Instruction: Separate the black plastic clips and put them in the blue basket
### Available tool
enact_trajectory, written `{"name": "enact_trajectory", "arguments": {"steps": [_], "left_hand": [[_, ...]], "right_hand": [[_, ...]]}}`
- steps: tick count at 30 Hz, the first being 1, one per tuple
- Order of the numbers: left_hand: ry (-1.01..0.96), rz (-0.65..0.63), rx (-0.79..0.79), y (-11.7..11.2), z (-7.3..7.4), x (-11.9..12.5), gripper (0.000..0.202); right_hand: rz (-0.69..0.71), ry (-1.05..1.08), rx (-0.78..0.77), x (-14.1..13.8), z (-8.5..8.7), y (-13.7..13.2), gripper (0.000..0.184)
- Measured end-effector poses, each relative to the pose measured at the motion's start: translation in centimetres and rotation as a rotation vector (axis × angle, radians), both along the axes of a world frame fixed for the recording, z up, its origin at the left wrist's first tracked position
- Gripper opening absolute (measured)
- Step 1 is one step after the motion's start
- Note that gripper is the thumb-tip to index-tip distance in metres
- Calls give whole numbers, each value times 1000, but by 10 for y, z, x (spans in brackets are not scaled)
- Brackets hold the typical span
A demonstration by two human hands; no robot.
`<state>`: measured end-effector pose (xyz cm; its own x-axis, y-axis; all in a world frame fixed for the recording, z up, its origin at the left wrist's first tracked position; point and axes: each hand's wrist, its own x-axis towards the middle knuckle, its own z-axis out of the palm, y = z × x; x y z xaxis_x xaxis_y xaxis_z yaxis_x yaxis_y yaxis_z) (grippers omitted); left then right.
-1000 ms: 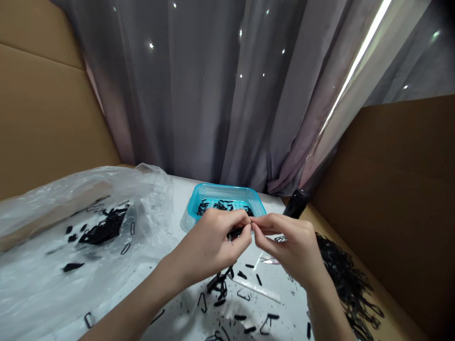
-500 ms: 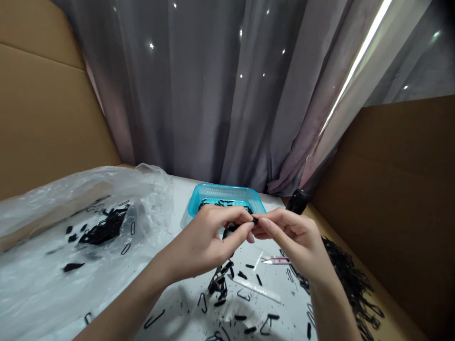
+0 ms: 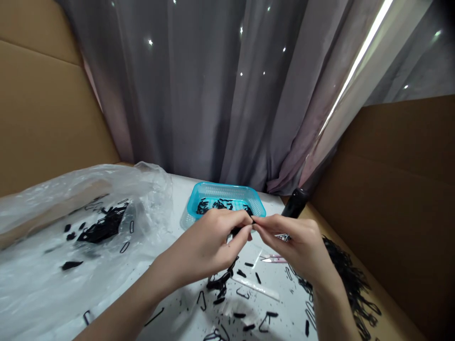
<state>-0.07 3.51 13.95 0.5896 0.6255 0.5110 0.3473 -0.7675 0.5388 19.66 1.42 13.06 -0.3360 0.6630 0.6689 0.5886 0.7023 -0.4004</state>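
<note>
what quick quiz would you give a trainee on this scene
1. True or false: the left hand and the right hand meet fingertip to fingertip on a small black piece.
2. What lies in the blue basket? A) black pieces B) coins C) white thread
3. On which side of the hands does the clear plastic bag lie?
Key: 1 true; 2 A; 3 the person's left.
</note>
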Motion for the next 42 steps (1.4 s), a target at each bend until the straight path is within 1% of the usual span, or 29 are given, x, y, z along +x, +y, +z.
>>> {"name": "enact_trajectory", "arguments": {"steps": [3,7,10,13,15,16,19,22,25,27,30,37,42], "left_hand": [[-13,31,66,1,-1,2,20],[-53,59,162,4,-4,2,20],[-72,68,183,5,-6,2,20],[-93,64,173,6,-6,3,20],[-102,59,149,6,-5,3,20],[-105,57,127,6,-5,3,20],[-125,21,19,5,-2,0,19],[-145,-45,-133,7,2,-4,19],[-155,-94,-251,12,4,-7,21],[-176,-122,-279,14,5,-8,22],[-203,-138,-286,16,5,-8,22],[-184,-99,-234,15,6,-9,21],[-230,-103,-285,16,9,-9,20]], "right_hand": [[-31,-27,83,-5,-3,1,10],[-99,-46,243,-15,-9,4,8],[-146,-62,322,-20,-11,5,7],[-171,-45,341,-24,-12,5,6],[-155,25,283,-25,-11,5,5],[-136,80,224,-25,-11,5,6],[-40,283,-34,-23,-8,5,7],[75,486,-291,-19,-6,6,10],[157,610,-460,-17,-5,8,14],[170,640,-499,-17,-5,8,14],[160,647,-503,-18,-4,7,14],[157,626,-460,-23,-3,5,16],[129,665,-451,-15,1,7,16]]}}
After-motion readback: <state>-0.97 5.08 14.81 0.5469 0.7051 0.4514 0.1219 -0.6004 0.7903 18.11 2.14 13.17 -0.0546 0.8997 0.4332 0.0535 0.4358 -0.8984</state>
